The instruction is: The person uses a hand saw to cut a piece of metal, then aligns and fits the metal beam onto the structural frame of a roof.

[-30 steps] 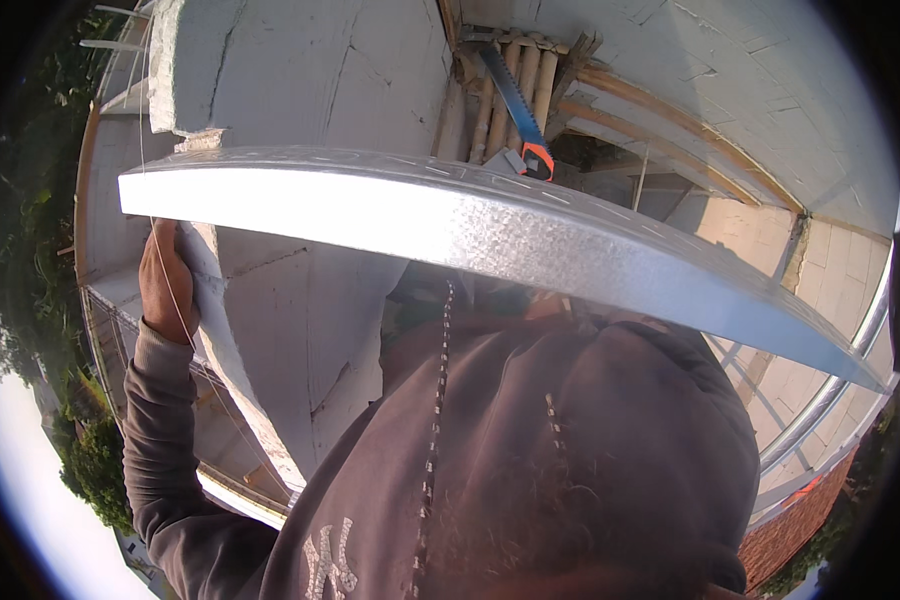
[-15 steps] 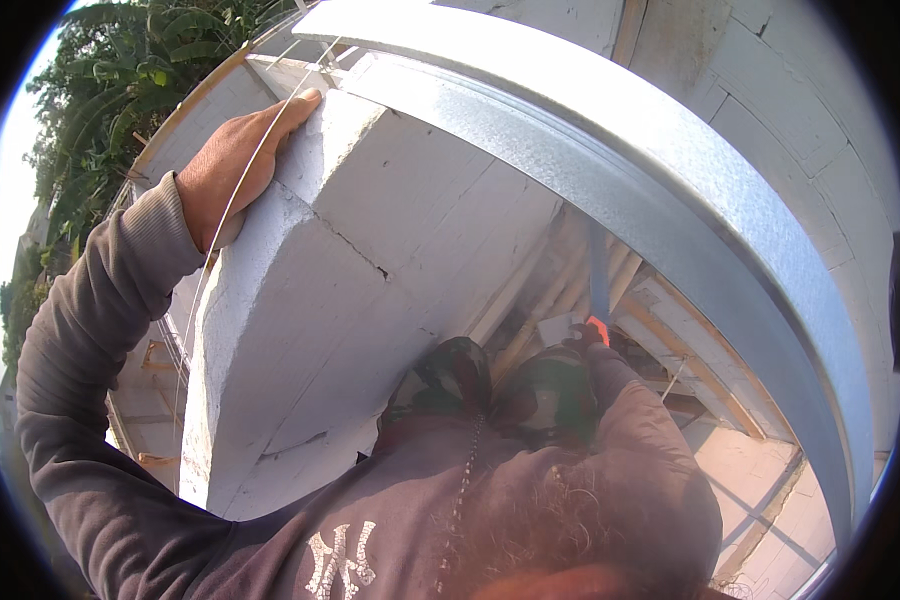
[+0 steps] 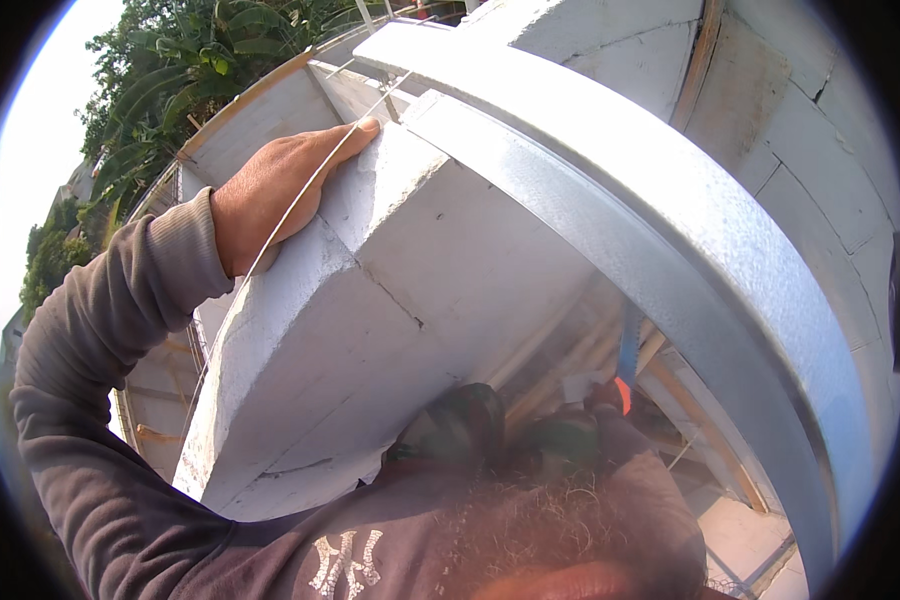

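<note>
My left hand (image 3: pixel 285 200) is closed over the top edge of a white block wall (image 3: pixel 320 360), near a joint between blocks. One finger stretches along the wall's top, beside the end of a long metal channel (image 3: pixel 530 170). A thin white string (image 3: pixel 305 192) runs across in front of this hand. Down by my legs, my right hand (image 3: pixel 604 396) is closed on a handsaw with an orange handle (image 3: pixel 623 394) and a bluish blade (image 3: pixel 629 345). The blade's upper end is hidden behind the metal channel, and most of the right hand's fingers are hard to make out.
The metal channel arches across the right side. Beyond it stands another block wall (image 3: pixel 820 180) with a wooden upright (image 3: pixel 697 65). Timber pieces (image 3: pixel 700 420) lie low on the right. Banana plants and trees (image 3: pixel 195 65) grow beyond the far left wall.
The view has shifted, so the wall, channel and both hands sit farther right and lower in the picture. My left hand keeps its place on the wall; the right still holds the saw.
</note>
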Motion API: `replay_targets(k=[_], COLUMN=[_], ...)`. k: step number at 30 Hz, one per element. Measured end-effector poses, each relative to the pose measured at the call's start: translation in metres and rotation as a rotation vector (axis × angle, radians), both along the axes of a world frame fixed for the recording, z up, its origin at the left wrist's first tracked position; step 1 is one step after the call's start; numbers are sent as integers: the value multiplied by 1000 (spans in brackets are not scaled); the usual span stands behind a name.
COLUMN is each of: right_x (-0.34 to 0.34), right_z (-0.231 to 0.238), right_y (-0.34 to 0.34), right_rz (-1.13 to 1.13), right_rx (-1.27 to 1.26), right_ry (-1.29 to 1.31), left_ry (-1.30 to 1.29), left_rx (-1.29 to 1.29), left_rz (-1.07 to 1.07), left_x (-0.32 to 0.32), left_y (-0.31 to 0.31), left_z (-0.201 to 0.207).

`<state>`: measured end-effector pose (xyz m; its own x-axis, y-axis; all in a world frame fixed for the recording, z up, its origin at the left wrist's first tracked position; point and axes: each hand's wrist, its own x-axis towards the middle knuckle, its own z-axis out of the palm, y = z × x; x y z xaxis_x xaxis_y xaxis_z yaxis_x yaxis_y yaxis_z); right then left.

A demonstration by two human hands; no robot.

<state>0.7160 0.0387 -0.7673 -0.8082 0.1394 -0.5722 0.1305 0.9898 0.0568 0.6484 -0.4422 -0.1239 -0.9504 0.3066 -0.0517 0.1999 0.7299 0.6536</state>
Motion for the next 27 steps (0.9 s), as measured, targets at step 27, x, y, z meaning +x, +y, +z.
replay_targets(k=[27], right_x=[171], right_z=[130], right_y=[7], right_rz=[-326], right_rx=[-279], right_ry=[-153], left_ry=[551], left_rx=[-435], left_rz=[-268], left_x=[6], left_y=[-2], left_z=[-8])
